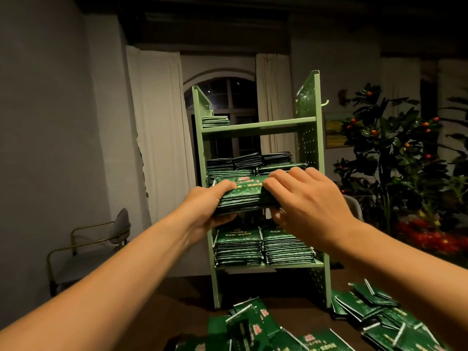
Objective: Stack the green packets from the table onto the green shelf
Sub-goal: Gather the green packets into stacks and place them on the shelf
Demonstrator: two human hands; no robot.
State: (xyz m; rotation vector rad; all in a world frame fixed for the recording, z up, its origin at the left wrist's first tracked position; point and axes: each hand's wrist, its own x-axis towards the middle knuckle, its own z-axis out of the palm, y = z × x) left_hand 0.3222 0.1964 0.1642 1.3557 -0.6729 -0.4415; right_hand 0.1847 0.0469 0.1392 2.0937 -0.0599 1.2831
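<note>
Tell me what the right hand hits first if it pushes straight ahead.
Probably the packets already on the middle shelf: the right hand points there, though depth is unclear.

Looks like a dim home room or small shop corner — curtains (157, 127) and arched window (222, 95) at 12 o'clock, chair (101, 239) at 9, fruiting plant (395, 153) and painting (335, 130) at 2 — green shelf (258, 126) stocked with packets (263, 245).
</note>
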